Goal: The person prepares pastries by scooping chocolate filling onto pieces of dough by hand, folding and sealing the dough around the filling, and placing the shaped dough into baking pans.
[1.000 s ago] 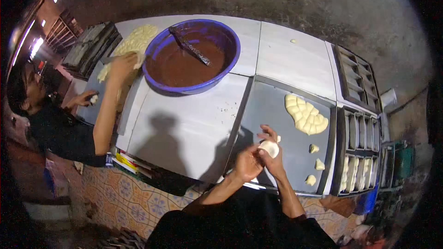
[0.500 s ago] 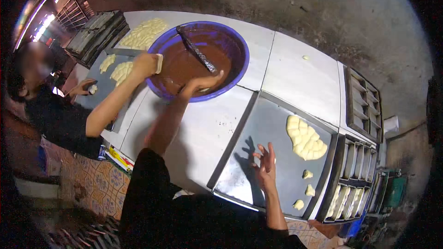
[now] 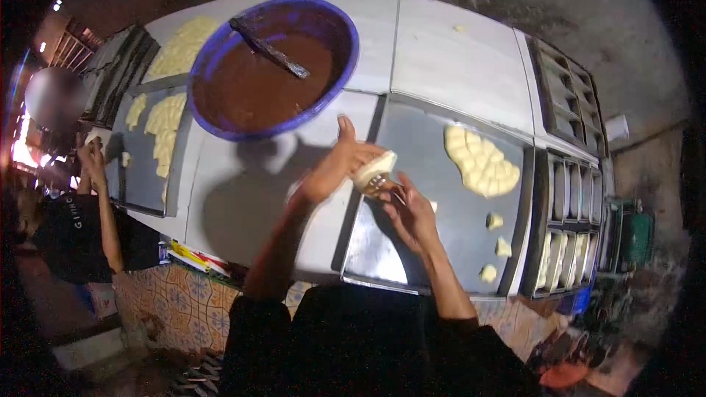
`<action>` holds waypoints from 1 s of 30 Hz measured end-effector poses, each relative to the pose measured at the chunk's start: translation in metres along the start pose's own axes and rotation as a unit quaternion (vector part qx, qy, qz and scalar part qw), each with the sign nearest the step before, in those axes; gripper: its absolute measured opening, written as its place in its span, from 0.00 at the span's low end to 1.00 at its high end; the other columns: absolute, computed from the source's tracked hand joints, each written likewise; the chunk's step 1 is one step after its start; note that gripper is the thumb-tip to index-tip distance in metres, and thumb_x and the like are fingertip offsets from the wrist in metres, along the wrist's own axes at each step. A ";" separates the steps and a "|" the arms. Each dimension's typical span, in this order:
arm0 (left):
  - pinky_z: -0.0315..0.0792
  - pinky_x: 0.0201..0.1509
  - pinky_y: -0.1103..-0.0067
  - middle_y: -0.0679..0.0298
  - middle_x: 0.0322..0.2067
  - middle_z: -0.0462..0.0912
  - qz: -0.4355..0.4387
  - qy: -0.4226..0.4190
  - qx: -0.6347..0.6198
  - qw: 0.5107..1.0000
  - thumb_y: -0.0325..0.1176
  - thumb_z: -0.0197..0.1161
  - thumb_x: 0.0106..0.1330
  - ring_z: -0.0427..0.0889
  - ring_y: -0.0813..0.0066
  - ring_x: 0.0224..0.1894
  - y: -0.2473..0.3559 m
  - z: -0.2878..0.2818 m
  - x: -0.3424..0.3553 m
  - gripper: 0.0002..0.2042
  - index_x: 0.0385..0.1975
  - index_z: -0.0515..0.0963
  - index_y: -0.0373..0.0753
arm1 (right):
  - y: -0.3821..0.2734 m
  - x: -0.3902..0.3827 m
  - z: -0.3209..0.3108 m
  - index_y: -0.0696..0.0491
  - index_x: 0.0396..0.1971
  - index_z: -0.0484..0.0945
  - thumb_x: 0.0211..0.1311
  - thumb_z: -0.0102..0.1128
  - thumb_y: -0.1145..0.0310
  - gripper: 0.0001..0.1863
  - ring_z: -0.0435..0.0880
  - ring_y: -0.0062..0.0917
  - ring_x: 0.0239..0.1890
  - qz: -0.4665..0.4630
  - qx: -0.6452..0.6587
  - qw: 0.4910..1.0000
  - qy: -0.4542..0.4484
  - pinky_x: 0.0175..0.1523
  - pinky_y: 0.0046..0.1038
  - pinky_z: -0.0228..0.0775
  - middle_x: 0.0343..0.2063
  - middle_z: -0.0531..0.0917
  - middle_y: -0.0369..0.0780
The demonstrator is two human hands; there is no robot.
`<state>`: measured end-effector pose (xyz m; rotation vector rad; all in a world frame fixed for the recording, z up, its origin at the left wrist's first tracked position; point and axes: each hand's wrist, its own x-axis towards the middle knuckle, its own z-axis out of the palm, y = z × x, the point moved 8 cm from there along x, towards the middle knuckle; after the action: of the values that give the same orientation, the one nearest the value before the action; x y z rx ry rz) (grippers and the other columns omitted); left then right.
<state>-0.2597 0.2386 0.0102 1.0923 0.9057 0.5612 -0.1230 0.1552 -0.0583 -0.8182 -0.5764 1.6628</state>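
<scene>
My left hand (image 3: 331, 170) holds a flattened piece of dough (image 3: 382, 165) in its curled fingers, above the left side of a metal tray. A dark brown, glossy patch shows on the dough, like the paste in the basin. My right hand (image 3: 413, 217) meets the dough from the right, its thumb and fingers closed in at the edge; the contact is partly blurred. On the tray (image 3: 460, 257) lie a cluster of pale dough pieces (image 3: 482, 162) and three loose lumps (image 3: 502, 247). A small pale bit (image 3: 432, 206) shows beside my right hand; I cannot tell whether the hand holds it.
A purple basin (image 3: 351, 59) of brown paste, with a dark stick-like tool (image 3: 268, 48) in it, stands beyond my left hand. Partitioned baking tins (image 3: 570, 191) line the right edge. At left, a co-worker's hands (image 3: 92, 162) are over another dough tray (image 3: 132, 191).
My left hand has left the basin and come right and nearer, over the tray. My right hand has met it at the dough. The co-worker's arm has withdrawn from the basin. The view has shifted.
</scene>
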 end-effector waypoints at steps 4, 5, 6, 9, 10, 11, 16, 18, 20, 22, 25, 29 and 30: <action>0.57 0.65 0.64 0.46 0.52 0.73 0.041 0.127 -0.190 0.973 0.69 0.25 0.63 0.71 0.60 0.57 -0.039 0.047 -0.031 0.46 0.58 0.64 0.27 | -0.003 -0.017 -0.003 0.61 0.46 0.72 0.61 0.59 0.67 0.17 0.79 0.24 0.40 0.005 0.018 0.995 0.098 0.48 0.24 0.72 0.38 0.79 0.39; 0.58 0.63 0.67 0.49 0.55 0.71 0.017 0.154 -0.153 0.976 0.69 0.28 0.64 0.68 0.61 0.59 -0.056 0.050 -0.034 0.43 0.61 0.64 0.34 | -0.008 -0.026 -0.009 0.62 0.40 0.76 0.62 0.58 0.71 0.10 0.79 0.24 0.37 -0.019 -0.035 0.987 0.153 0.49 0.26 0.72 0.34 0.81 0.36; 0.55 0.65 0.65 0.48 0.56 0.69 -0.003 0.166 -0.180 0.970 0.67 0.28 0.65 0.67 0.60 0.60 -0.071 0.060 -0.038 0.42 0.61 0.63 0.33 | -0.015 -0.035 -0.009 0.61 0.44 0.76 0.59 0.60 0.74 0.14 0.77 0.27 0.42 -0.049 -0.165 0.970 0.171 0.47 0.24 0.72 0.38 0.79 0.38; 0.57 0.65 0.65 0.51 0.60 0.66 -0.025 0.160 -0.222 0.961 0.54 0.42 0.71 0.68 0.61 0.58 -0.077 0.086 -0.056 0.31 0.62 0.62 0.33 | -0.044 -0.067 0.021 0.58 0.49 0.75 0.54 0.61 0.76 0.20 0.73 0.29 0.46 -0.311 -0.569 0.756 0.089 0.44 0.23 0.70 0.43 0.75 0.41; 0.62 0.59 0.71 0.52 0.55 0.71 0.050 0.159 -0.100 0.981 0.45 0.49 0.69 0.71 0.67 0.54 -0.071 0.084 -0.058 0.27 0.63 0.60 0.33 | -0.040 -0.070 0.022 0.56 0.52 0.74 0.51 0.62 0.78 0.24 0.69 0.31 0.48 -0.304 -0.585 0.751 0.050 0.44 0.24 0.68 0.46 0.72 0.44; 0.67 0.53 0.76 0.53 0.50 0.76 0.124 0.154 0.024 0.980 0.35 0.55 0.68 0.74 0.72 0.49 -0.063 0.087 -0.063 0.26 0.63 0.59 0.32 | -0.043 -0.076 0.025 0.57 0.51 0.74 0.51 0.60 0.80 0.23 0.71 0.30 0.45 -0.324 -0.613 0.721 0.017 0.47 0.25 0.68 0.44 0.73 0.42; 0.73 0.40 0.81 0.58 0.35 0.79 0.190 0.167 0.047 0.966 0.25 0.58 0.64 0.78 0.75 0.36 -0.072 0.099 -0.074 0.09 0.40 0.79 0.28 | -0.059 -0.080 -0.006 0.57 0.43 0.78 0.55 0.60 0.75 0.14 0.76 0.29 0.44 -0.321 -0.359 0.873 0.080 0.50 0.27 0.67 0.45 0.75 0.43; 0.74 0.37 0.82 0.59 0.33 0.78 0.178 0.145 0.016 0.973 0.27 0.60 0.63 0.78 0.76 0.35 -0.074 0.102 -0.075 0.09 0.39 0.79 0.28 | -0.062 -0.086 0.000 0.58 0.39 0.79 0.57 0.61 0.69 0.11 0.75 0.28 0.47 -0.273 -0.332 0.902 0.046 0.52 0.28 0.67 0.45 0.76 0.43; 0.74 0.35 0.82 0.61 0.31 0.78 0.168 0.122 -0.017 0.978 0.28 0.61 0.63 0.78 0.76 0.33 -0.079 0.108 -0.073 0.10 0.38 0.79 0.28 | -0.060 -0.097 0.011 0.59 0.38 0.79 0.57 0.62 0.67 0.12 0.75 0.29 0.48 -0.267 -0.387 0.883 0.001 0.50 0.27 0.68 0.46 0.76 0.43; 0.70 0.29 0.85 0.61 0.30 0.77 0.078 0.126 -0.073 0.986 0.30 0.63 0.63 0.77 0.77 0.31 -0.101 0.111 -0.065 0.09 0.34 0.78 0.29 | -0.052 -0.105 0.000 0.58 0.39 0.79 0.58 0.61 0.69 0.12 0.79 0.26 0.39 -0.244 -0.485 0.839 0.021 0.44 0.26 0.70 0.36 0.80 0.41; 0.68 0.26 0.86 0.62 0.29 0.78 0.100 0.173 -0.078 0.977 0.31 0.64 0.61 0.77 0.78 0.30 -0.110 0.117 -0.067 0.09 0.33 0.76 0.30 | -0.040 -0.109 -0.026 0.57 0.42 0.78 0.58 0.61 0.70 0.13 0.78 0.22 0.33 -0.174 -0.433 0.879 0.104 0.41 0.25 0.70 0.27 0.80 0.39; 0.77 0.44 0.79 0.62 0.37 0.74 0.189 0.084 0.056 0.977 0.23 0.64 0.55 0.77 0.77 0.41 -0.105 0.133 -0.059 0.12 0.38 0.74 0.32 | -0.035 -0.111 -0.049 0.55 0.57 0.69 0.61 0.59 0.69 0.24 0.76 0.20 0.38 -0.105 -0.437 0.885 0.122 0.41 0.25 0.72 0.39 0.79 0.41; 0.77 0.43 0.79 0.60 0.39 0.73 0.173 0.049 -0.015 0.984 0.20 0.63 0.54 0.77 0.76 0.40 -0.107 0.140 -0.060 0.16 0.42 0.71 0.33 | -0.016 -0.108 -0.064 0.58 0.58 0.67 0.60 0.60 0.69 0.26 0.76 0.23 0.43 0.006 -0.371 0.928 0.044 0.44 0.26 0.72 0.47 0.76 0.42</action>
<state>-0.1775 0.0802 -0.0440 1.2108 0.7921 0.9192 -0.0503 0.0516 -0.0639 -1.4278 -1.1697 1.3974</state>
